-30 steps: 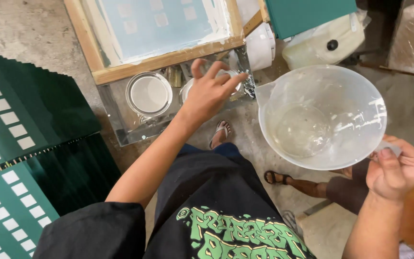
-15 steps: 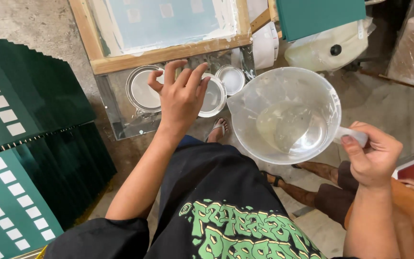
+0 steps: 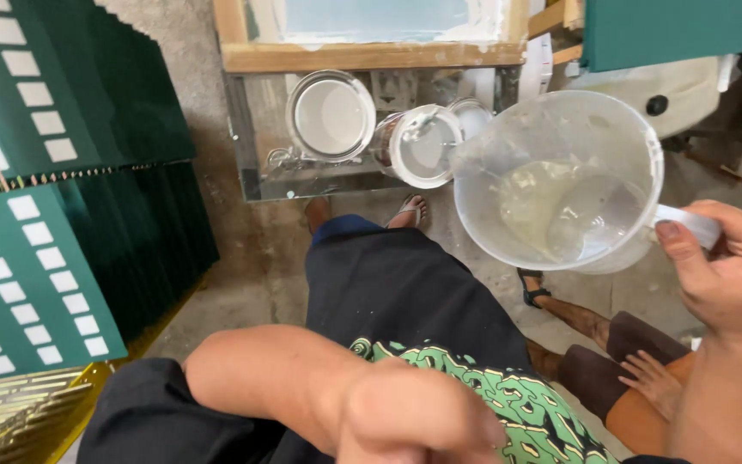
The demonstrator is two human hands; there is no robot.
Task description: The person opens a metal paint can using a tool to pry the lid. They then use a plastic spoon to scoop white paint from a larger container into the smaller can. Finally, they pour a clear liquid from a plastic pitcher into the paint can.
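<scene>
My left hand (image 3: pixel 418 421) is a blur right under the lens, knuckles cut off at the bottom edge, so whether it's closed or loose can't be told. My right hand (image 3: pixel 732 271) runs off the right edge beside the clear jug (image 3: pixel 560 176), and it covers most of the jug's handle. Behind the jug, the small round container (image 3: pixel 472 112) is half hidden. Above the jug, the wooden frame (image 3: pixel 371 56) is cropped at the top. Below the jug, someone's hand (image 3: pixel 650 378) rests on a knee, the body out of view.
</scene>
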